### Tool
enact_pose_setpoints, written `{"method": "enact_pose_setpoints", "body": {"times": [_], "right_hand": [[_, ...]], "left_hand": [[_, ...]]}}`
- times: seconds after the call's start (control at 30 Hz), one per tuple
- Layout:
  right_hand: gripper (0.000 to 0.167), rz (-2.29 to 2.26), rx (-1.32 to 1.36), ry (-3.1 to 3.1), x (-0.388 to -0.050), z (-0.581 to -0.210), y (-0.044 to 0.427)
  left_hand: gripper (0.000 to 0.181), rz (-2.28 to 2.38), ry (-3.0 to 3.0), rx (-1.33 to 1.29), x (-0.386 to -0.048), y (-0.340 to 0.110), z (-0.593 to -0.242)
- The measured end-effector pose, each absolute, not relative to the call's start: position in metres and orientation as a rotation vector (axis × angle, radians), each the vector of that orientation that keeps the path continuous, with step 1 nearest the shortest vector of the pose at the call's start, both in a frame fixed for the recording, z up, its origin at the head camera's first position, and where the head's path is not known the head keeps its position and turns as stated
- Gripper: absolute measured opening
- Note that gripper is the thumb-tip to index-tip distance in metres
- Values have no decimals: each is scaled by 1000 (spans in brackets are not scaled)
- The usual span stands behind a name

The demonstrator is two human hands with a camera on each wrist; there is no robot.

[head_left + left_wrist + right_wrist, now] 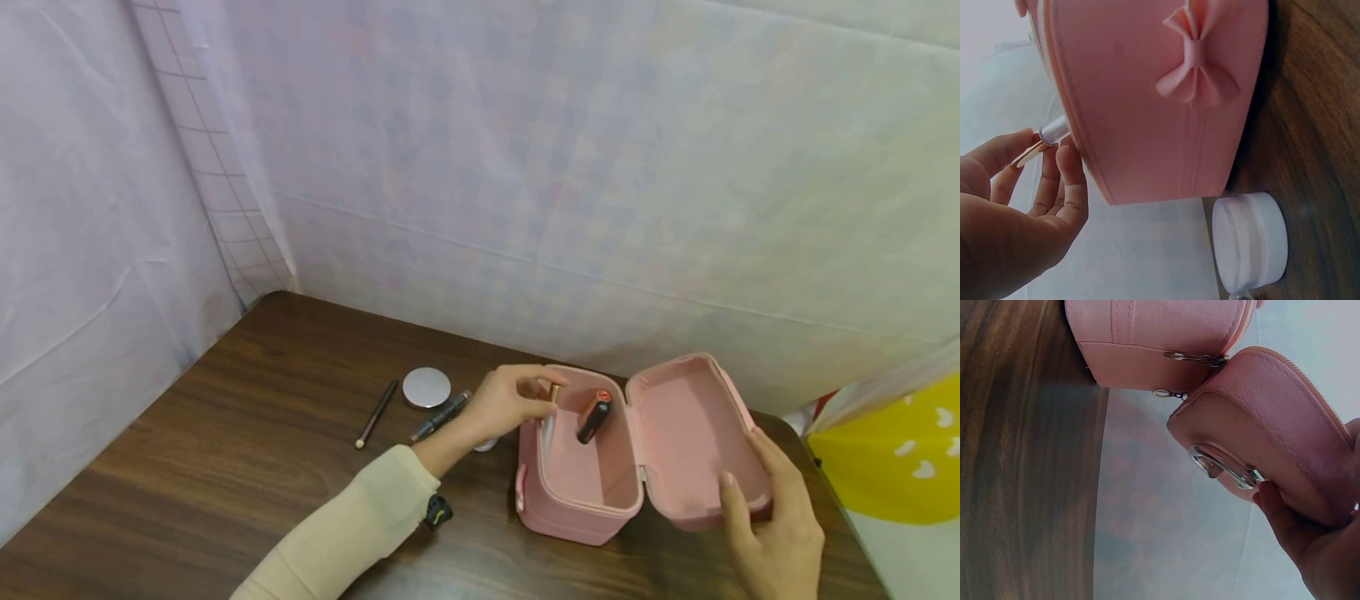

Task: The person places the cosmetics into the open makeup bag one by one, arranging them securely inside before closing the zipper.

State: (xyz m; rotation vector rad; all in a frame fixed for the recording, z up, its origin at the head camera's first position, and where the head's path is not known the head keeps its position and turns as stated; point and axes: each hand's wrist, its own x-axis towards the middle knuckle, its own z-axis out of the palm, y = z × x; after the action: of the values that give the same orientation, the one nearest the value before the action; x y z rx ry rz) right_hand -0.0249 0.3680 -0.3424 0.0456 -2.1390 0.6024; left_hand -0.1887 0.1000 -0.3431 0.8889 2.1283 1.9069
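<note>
- At the left rim of the pink case (573,525), the left hand (513,398) pinches the gold-ended tube (556,392) between thumb and fingertips; the grip is nearly closed.
- The tube's gold end stands above the rim. Its clear, silvery barrel extends down inside the case along the left wall.
- At the right, the lid (697,433) stands open, joined to the case along one side.
- The right hand (783,508) holds the outer edge of the lid, with thumb and fingers partly bent around it. One digit touches the outer face beside the metal-fitted handle (1224,466), as seen at the right wrist.
- Inside the case, a black and orange lipstick (595,417) leans, red end upward, to the right of the left hand.
- On the outer wall of the case, a pink bow (1195,59) is fixed; metal zipper pulls (1194,358) hang near the lid joint.
- To the left of the case, on the wooden table (187,467), lie a round silver compact (427,388), a dark cosmetic stick (441,416) near it, and a slim brush (377,414).
- Just beside the case sits a white jar (1250,240), mostly hidden by the left arm in the head view.
</note>
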Motion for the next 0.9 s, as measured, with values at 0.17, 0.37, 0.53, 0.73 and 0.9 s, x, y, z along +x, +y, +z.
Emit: {"method": "enact_pose_setpoints", "body": {"times": [0.17,0.37,0.53,0.73,0.9], "right_hand": [[53,596,44,-2140,-23,-342,369],[52,585,26,-2141,-20,-341,368],[51,580,14,-2128,-16,-341,369],[50,569,11,-2114,-9,-342,368],[49,555,58,-2104,-5,-340,370]], "left_hand": [[28,1799,2255,976,-188,105,-345],[26,1583,2408,1076,-184,111,-347],[25,1428,2564,1126,-181,117,-351],[31,1237,2799,1130,-174,122,-351],[38,1213,2840,1085,-169,125,-350]]}}
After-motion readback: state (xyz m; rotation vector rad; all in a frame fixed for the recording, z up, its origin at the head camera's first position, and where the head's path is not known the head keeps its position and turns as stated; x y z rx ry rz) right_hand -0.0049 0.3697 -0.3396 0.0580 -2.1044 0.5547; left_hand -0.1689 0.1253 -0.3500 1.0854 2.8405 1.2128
